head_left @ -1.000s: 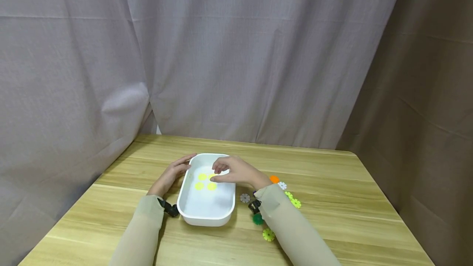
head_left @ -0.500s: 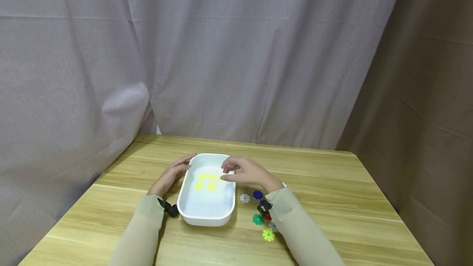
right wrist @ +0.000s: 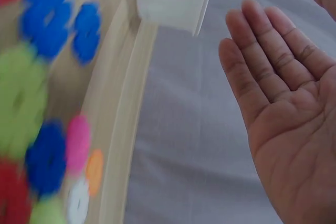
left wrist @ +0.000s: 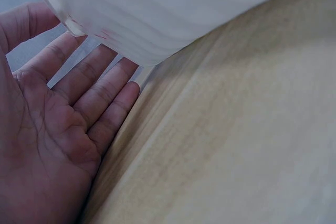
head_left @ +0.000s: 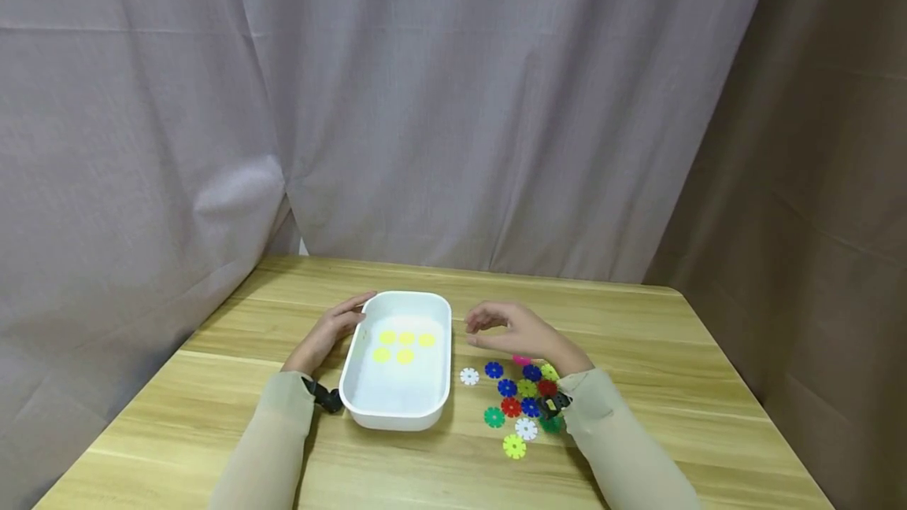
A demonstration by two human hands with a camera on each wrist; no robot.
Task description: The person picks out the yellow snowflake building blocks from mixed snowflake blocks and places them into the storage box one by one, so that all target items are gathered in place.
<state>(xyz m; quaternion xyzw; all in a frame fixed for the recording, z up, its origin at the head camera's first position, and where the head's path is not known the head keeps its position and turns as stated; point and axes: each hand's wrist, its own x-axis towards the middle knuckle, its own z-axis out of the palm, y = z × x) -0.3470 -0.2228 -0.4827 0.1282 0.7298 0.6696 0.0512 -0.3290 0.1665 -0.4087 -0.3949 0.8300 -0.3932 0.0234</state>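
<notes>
A white rectangular tub (head_left: pixel 397 404) stands on the table, with several yellow snowflake discs (head_left: pixel 405 356) lying flat inside it. My left hand (head_left: pixel 328 337) rests against the tub's left side; in the left wrist view its fingers (left wrist: pixel 100 90) stretch straight along the outer wall. To the right of the tub my right hand (head_left: pixel 520 330) is raised above the table with nothing in it. The right wrist view shows that palm (right wrist: pixel 294 103) bare, fingers extended. Below and in front of this hand lies a loose spread of coloured snowflake discs (head_left: pixel 511 407), partly hidden by the wrist.
The discs on the table include a white one (head_left: pixel 469 376) near the tub, a green one (head_left: pixel 494 417) and a yellow one (head_left: pixel 514 447) nearest the front. A grey curtain (head_left: pixel 425 140) hangs behind the wooden table (head_left: pixel 638 384).
My right hand has let go of a yellow disc in the tub, beside the others, and moved right, out over the table. More loose discs show now. The left hand stays put.
</notes>
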